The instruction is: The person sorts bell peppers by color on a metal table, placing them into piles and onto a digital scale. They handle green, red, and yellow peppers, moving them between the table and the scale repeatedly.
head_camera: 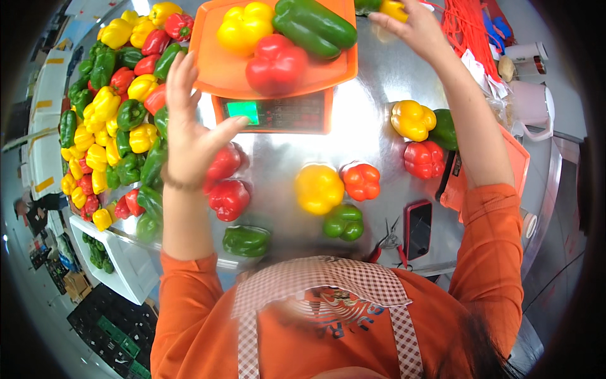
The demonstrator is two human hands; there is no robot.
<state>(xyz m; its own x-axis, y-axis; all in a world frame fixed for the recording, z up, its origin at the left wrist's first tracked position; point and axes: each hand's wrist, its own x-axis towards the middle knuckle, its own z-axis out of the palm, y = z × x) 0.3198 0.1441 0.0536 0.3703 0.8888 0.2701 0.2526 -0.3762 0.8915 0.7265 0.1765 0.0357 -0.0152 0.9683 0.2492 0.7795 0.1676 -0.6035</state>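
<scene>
An orange tray [203, 47] on a digital scale [284, 116] bears a yellow bell pepper [244, 29], a red bell pepper [276, 64] and a green bell pepper [315, 28]. My left hand [191, 128], fingers spread and empty, is at the tray's left front corner, its thumb over the scale's lit display. To the right of the tray, at the top edge, my right hand [412, 28] is beside another yellow pepper [394, 10]; its fingertips are partly cut off, so its hold cannot be told. Groups of peppers stand on the metal table, one with a large yellow pepper [319, 188].
Mixed peppers [106, 106] are heaped at the left. Pliers [390, 241] and a phone [418, 230] lie near the front edge. At the right are an orange basket [516, 156], a pink pitcher [532, 106] and red net bags [466, 33]. A white foam box [128, 275] stands lower left.
</scene>
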